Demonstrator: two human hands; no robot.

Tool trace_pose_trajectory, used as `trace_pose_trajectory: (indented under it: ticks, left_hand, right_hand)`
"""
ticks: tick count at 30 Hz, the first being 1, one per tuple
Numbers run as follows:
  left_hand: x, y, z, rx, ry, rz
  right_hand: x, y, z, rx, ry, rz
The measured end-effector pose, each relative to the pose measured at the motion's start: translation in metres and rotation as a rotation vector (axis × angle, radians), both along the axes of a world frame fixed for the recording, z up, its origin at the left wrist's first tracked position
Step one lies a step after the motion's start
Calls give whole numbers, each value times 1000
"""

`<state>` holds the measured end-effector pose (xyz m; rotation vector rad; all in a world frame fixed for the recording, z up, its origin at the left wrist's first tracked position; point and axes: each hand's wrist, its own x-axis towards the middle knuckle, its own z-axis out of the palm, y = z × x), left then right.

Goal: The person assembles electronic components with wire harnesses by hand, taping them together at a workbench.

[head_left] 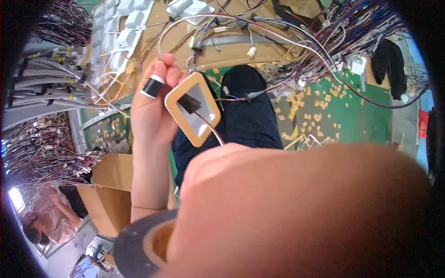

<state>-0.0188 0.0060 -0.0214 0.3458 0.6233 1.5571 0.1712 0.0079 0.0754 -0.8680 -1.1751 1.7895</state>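
Step in hand: prob. working the thin wire (216,135) at the tan-rimmed frame (181,119); next move likely needs L steady, R lightly guiding. Frame's just at 5 o'clock from L hand (150,104) fingertips, tilted, w/ dark patch (189,104) inside. L fingers curled narrow, pale wire loop (161,39) meeting them from 12; can't tell what they grip. R hand (218,163), approx. 5 o'clock of frame: wire reaches it, fingers hidden, grip unclear.
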Motion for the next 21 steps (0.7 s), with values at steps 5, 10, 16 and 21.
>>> trace_pose_trajectory:
  ticks: [5,10,16,21]
  left_hand:
    - [5,5,5,0,-91,-47]
    - [0,-1,5,-1,-165,-48]
    - [23,-2,16,44,214,142]
    - [48,-10,17,182,280,152]
  right_hand:
    - [-7,12,-18,27,-31,-24]
    - [8,20,-31,33,-181,-39]
    - [12,37,-52,609,-682,143]
    - [-9,15,-87,357,-531,233]
